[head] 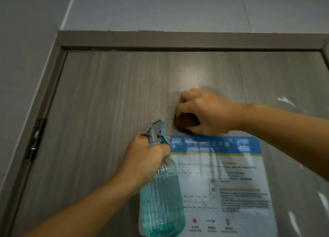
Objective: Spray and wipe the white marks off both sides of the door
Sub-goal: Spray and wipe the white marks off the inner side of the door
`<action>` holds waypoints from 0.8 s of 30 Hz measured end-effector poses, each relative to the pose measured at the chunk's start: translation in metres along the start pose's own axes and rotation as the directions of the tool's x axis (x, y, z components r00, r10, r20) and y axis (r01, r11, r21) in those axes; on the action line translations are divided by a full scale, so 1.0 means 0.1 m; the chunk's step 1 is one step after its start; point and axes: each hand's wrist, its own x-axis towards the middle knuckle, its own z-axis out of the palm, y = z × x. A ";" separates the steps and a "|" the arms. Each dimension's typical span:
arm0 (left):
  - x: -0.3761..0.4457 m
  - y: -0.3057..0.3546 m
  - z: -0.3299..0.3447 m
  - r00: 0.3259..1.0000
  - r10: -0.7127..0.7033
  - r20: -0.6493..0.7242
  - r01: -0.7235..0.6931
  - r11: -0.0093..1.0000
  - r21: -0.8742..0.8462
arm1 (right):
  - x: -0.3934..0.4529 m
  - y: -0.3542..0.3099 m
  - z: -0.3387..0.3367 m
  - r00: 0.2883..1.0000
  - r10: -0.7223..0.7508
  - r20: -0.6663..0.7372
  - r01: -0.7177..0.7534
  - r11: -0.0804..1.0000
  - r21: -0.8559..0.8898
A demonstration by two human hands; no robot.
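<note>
Fingers of the right hand (204, 110) curl around a dark brown cloth (187, 122), bunched into a wad and pressed flat against the door (106, 103) just above the top edge of a laminated notice (231, 174); only the lower part of the cloth shows past the knuckles. At about seven o'clock from that hand, the left hand (147, 158) wraps its fingers around the neck of a spray bottle (160, 192), with one fingertip resting on the teal trigger and the grey nozzle aimed up toward eleven o'clock. Its ribbed, see-through teal body hangs below the fist, in front of the notice's left edge, and looks full or nearly full of liquid. Wood-grain laminate in a grey-brown tone covers the door, which fills most of the view, with its frame (160, 40) at twelve o'clock and a dark hinge (37, 138) at nine o'clock. A few pale streaks sit at three o'clock on the glossy right part of the door; whether they are marks or glare cannot be told. As a judgement, the cloth is soft and light, so it will fold under pressure and wants a full, firm palm behind it rather than fingertips. With that much liquid, the bottle is likely fairly heavy and its plastic smooth, possibly slick when wet, so the narrow neck under the trigger head is the secure place to hold it. Rigid and flat, the door should take firm rubbing, though the notice's edge could catch the cloth.
</note>
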 end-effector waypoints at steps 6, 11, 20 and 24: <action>0.03 -0.05 0.00 1.000 0.011 -0.001 -0.011 0.999 0.036 | -0.41 0.26 -0.06 0.994 0.081 0.074 -0.078 0.996 -0.041; 0.04 -0.02 0.06 1.000 0.017 -0.026 -0.015 0.997 0.073 | -0.16 0.05 0.05 0.998 0.010 -0.069 -0.012 1.000 -0.027; 0.08 -0.06 0.09 0.998 0.052 -0.036 -0.045 0.984 0.170 | -0.78 0.44 -0.06 0.978 0.208 -0.029 -0.203 0.972 0.121; 0.02 0.06 0.26 0.992 0.090 0.084 -0.107 0.971 0.215 | -0.94 0.58 -0.15 0.828 0.443 -0.343 -0.347 0.886 0.307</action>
